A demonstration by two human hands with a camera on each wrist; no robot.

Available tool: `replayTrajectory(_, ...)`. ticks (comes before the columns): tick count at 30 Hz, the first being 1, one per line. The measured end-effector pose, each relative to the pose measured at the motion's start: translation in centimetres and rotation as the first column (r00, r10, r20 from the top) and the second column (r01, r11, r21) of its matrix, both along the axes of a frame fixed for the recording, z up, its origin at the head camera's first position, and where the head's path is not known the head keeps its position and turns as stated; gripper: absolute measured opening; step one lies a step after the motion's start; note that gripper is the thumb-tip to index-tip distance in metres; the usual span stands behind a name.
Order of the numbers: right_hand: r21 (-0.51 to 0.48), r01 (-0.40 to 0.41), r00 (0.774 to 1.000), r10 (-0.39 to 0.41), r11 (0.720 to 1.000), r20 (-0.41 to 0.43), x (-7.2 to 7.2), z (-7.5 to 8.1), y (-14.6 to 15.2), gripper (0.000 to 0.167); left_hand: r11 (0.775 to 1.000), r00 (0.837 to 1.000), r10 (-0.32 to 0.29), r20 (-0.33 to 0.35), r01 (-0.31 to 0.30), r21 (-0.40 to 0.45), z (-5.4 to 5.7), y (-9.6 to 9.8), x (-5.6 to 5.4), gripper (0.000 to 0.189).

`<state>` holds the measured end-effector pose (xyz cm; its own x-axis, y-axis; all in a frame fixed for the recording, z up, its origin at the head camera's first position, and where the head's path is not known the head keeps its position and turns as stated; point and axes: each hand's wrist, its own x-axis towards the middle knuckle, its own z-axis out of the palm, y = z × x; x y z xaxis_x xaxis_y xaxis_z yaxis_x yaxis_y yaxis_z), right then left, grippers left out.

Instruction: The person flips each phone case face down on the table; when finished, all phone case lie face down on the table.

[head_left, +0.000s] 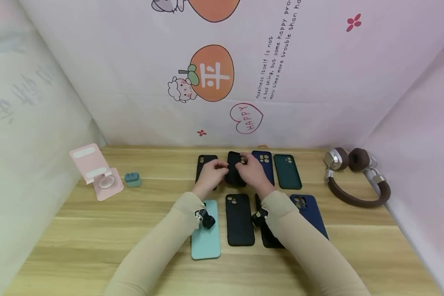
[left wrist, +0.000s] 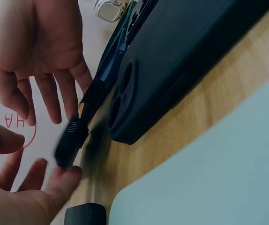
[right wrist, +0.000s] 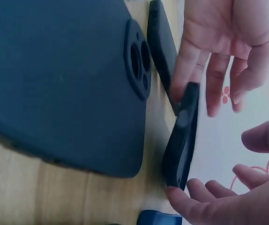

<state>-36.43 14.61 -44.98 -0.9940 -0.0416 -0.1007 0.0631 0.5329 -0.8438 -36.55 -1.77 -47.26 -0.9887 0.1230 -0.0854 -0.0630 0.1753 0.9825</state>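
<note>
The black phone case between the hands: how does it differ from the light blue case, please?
Colour: the black case is dark; the light blue case is pale. Place: the black case is in the back row, the light blue case in front. Contact: left hand and right hand touch the black case; no fingers touch the light blue case. Both have rounded corners.

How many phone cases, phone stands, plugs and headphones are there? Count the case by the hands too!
Phone cases: 8
Phone stand: 1
Plug: 1
Headphones: 1 pair
Total: 11
</note>
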Motion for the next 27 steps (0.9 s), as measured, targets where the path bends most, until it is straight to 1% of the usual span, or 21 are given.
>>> replayTrajectory(3, -0.026, -0.002, 1.000, 0.002, 1.000, 0.004, 0.4, 0.3, -0.4, 0.052, 0.998, 1.000, 0.016, -0.005, -0.016, 0.056, 0.3, -0.3, 0.2, 0.028)
replayTrajectory(7, -0.048, -0.007, 1.000, 0.007, 0.999, 0.000, 0.9, 0.2, -0.6, 0.050, 0.995, 1.000, 0.030, 0.005, -0.031, 0.091, 0.4, -0.4, 0.6, 0.034)
replayTrajectory(9, -0.056, -0.013, 1.000, 0.012, 0.998, -0.015, 1.1, 0.3, -0.7, 0.050, 0.994, 1.000, 0.026, 0.006, -0.026, 0.106, 0.5, -0.4, 0.9, 0.037)
replayTrajectory(13, -0.075, -0.038, 0.999, 0.035, 0.996, -0.041, 1.5, 0.6, -0.9, 0.048, 0.986, 1.000, -0.019, 0.010, 0.017, 0.163, 0.8, -0.5, 1.4, 0.039)
replayTrajectory(17, -0.093, -0.087, 0.995, 0.082, 0.992, -0.056, 1.7, 0.8, -1.0, 0.045, 0.971, 0.996, -0.091, 0.025, 0.083, 0.225, 1.4, -0.7, 2.0, 0.037)
replayTrajectory(20, -0.133, -0.117, 0.993, 0.111, 0.984, -0.049, 1.8, 1.0, -1.2, 0.045, 0.959, 0.991, -0.129, 0.042, 0.113, 0.259, 1.8, -0.7, 2.4, 0.036)
replayTrajectory(23, -0.189, -0.115, 0.993, 0.111, 0.975, -0.032, 1.9, 1.1, -1.2, 0.045, 0.947, 0.987, -0.154, 0.048, 0.134, 0.291, 2.0, -0.6, 2.6, 0.038)
replayTrajectory(27, -0.263, -0.097, 0.995, 0.090, 0.960, -0.037, 2.1, 1.2, -0.9, 0.043, 0.937, 0.981, -0.185, 0.050, 0.161, 0.312, 1.7, -0.5, 2.5, 0.041)
